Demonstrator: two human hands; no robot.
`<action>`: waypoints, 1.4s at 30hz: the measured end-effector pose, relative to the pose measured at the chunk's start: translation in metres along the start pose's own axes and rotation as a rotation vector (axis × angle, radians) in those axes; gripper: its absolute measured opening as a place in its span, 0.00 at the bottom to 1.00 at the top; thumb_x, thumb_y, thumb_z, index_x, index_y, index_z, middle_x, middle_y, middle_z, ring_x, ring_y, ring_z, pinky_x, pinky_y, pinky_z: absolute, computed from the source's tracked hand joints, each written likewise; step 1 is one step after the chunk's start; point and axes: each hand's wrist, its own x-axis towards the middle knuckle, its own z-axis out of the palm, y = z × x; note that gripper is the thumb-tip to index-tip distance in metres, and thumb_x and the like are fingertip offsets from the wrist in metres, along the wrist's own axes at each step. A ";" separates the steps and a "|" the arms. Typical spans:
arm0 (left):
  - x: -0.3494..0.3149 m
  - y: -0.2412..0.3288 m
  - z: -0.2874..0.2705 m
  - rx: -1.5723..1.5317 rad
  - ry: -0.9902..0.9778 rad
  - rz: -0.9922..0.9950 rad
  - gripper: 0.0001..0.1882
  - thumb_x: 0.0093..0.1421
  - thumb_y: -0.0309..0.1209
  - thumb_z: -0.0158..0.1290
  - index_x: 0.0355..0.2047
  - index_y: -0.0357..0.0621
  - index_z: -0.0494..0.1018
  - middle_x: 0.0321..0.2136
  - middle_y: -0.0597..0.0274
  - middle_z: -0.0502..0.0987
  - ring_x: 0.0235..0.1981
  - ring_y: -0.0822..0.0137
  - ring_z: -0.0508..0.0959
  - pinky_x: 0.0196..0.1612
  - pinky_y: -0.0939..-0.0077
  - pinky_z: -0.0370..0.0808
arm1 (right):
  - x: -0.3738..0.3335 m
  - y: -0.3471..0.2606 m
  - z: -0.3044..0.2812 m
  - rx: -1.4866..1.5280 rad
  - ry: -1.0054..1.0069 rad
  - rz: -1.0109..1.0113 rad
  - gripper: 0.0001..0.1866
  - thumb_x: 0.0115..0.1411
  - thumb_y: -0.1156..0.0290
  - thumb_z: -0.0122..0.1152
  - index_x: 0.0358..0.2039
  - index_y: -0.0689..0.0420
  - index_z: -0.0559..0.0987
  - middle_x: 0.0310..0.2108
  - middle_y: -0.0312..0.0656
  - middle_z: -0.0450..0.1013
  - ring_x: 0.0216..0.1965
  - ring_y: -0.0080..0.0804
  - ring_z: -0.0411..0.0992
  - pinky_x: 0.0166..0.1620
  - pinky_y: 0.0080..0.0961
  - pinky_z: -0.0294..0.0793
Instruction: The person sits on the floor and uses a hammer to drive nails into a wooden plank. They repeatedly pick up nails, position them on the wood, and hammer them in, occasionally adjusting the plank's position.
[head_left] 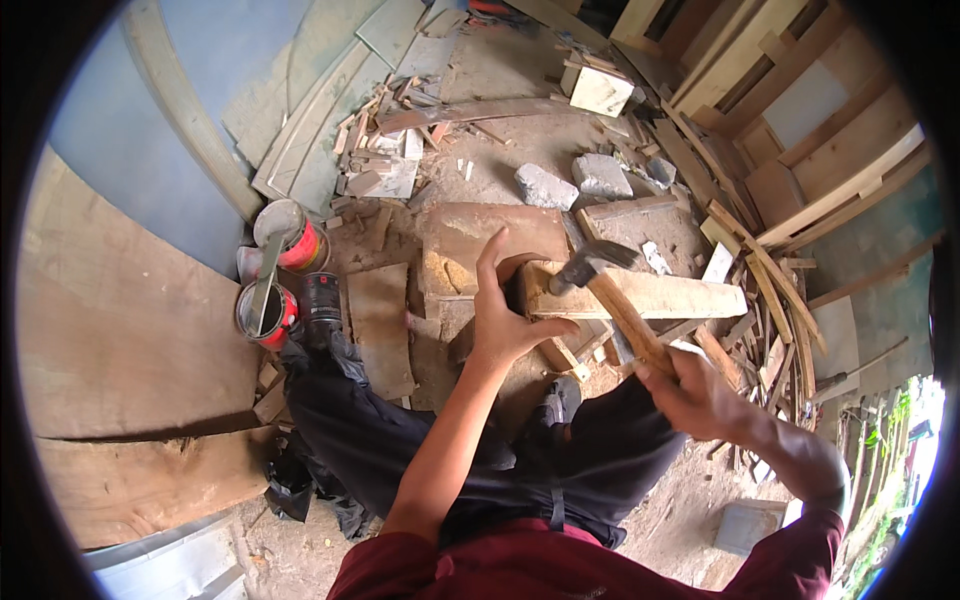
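My right hand (695, 390) is wrapped round the wooden handle of a claw hammer (628, 322). The hammer's dark metal head overlaps the upper face of a thick, pale wooden beam (680, 297) in this view; whether they touch I cannot tell. That beam lies crosswise in front of me, its end tapering off to the right. At its left end is my left hand (508, 325), open, with thumb and forefinger spread wide apart. The other fingers of that hand are partly hidden behind the beam's end. A low wooden board (470, 225) lies just beyond.
Paint cans (283, 235) and a dark can (321, 297) stand to the left beside a leaning plywood sheet (130, 300). Concrete chunks (546, 187) lie ahead. Scrap wood (385, 160) litters the far floor, and loose sticks (780, 310) are heaped at the right.
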 end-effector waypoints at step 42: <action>0.064 -0.040 -0.185 0.042 0.366 -0.155 0.34 0.57 0.43 0.63 0.56 0.35 0.65 0.51 0.55 0.72 0.51 0.62 0.74 0.54 0.63 0.73 | 0.037 0.213 0.039 1.255 1.517 -0.133 0.18 0.70 0.50 0.49 0.38 0.54 0.68 0.19 0.31 0.58 0.15 0.18 0.56 0.18 0.19 0.56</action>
